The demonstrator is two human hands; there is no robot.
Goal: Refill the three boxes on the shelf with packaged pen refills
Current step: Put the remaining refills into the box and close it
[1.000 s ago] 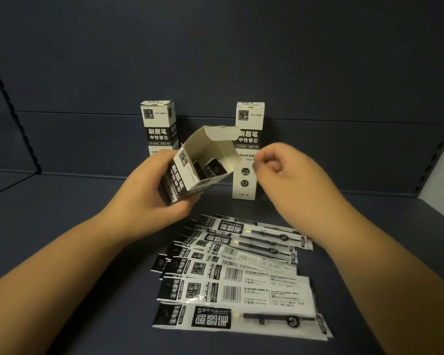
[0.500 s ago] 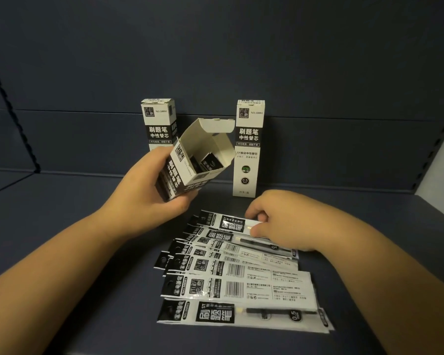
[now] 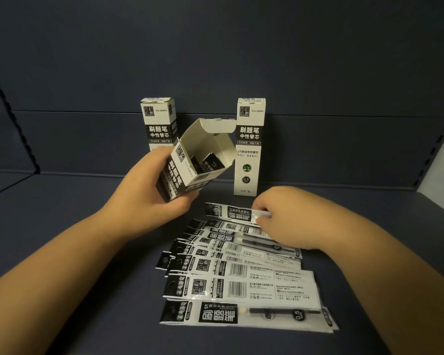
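Observation:
My left hand (image 3: 149, 190) holds an open black-and-white box (image 3: 190, 162) tilted toward me above the shelf, flap up, with a few refill packets showing inside. My right hand (image 3: 285, 216) pinches the farthest refill packet (image 3: 231, 213) of a fanned row of several packaged pen refills (image 3: 241, 285) lying on the shelf. That packet's left end sits slightly lifted. Two more boxes stand upright against the back wall: the left box (image 3: 158, 124) partly behind my left hand, the right box (image 3: 250, 147) in full view.
The dark blue shelf floor (image 3: 62, 226) runs to a back wall. A perforated upright (image 3: 10, 111) stands at the far left and another at the right edge (image 3: 441, 139). A pale wall shows past the right upright.
My right hand dropped from the open box's mouth to the packet row and closed on the farthest packet, lifting it slightly. The left hand keeps the box tilted, nearly still.

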